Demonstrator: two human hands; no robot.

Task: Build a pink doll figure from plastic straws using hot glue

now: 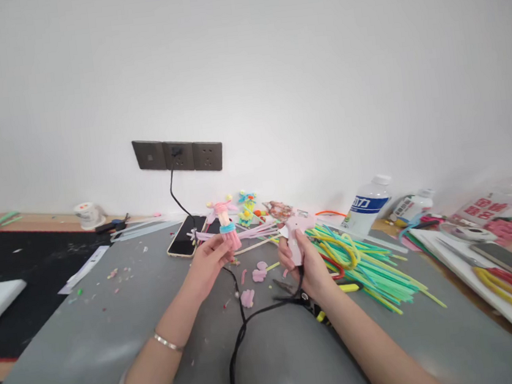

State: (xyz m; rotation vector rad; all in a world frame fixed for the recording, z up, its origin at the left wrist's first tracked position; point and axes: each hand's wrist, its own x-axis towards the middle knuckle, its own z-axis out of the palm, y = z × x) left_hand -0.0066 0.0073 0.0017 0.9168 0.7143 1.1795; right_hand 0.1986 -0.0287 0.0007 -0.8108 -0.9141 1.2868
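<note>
My left hand (212, 257) pinches the lower part of a pink pipe-cleaner doll (224, 218), held upright with a blue band round its middle and yellow tips on top. In my right hand (308, 266) is a pale pink glue gun (294, 237), gripped by its handle, its nozzle end turned left toward the doll and apart from it. A black cord (247, 319) runs from the handle down over the table. Behind the two hands stands a smaller yellow, green and blue pipe-cleaner figure (247, 206). Cut pink pieces (260, 274) lie below, between the hands.
Green and yellow pipe cleaners (380, 273) spread out at the right, with pliers (285, 286) near my right wrist. A phone (187, 235) lies behind my left hand. Plastic bottles (368, 207) lean by the wall. Scissors (459, 252) rest on a white board (505, 311).
</note>
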